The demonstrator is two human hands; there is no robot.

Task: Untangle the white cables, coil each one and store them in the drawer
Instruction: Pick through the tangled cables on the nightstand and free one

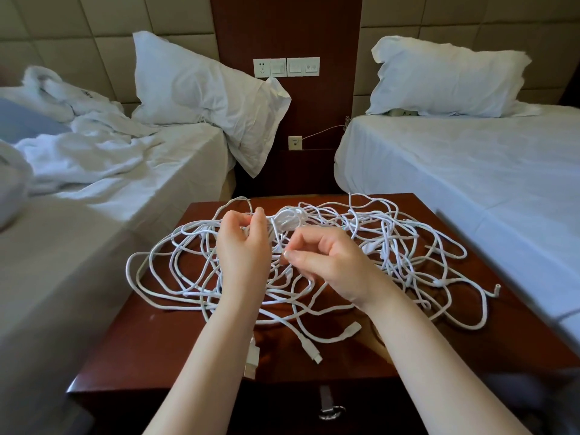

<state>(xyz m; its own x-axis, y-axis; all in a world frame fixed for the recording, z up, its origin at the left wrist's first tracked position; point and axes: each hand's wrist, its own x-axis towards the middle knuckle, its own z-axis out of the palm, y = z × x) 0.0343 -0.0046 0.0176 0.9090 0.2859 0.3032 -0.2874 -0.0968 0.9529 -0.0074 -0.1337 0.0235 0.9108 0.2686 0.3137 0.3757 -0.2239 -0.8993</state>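
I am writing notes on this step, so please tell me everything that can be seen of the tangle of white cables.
The tangle of thin white round cables lies in loose, crossing loops over most of the dark red-brown wooden bedside table. None is coiled yet, and there is a denser knot near the back. The sheath looks like smooth plastic. Several white plug ends lie free near the front and right edges. The left hand and the right hand each pinch a strand above the middle.
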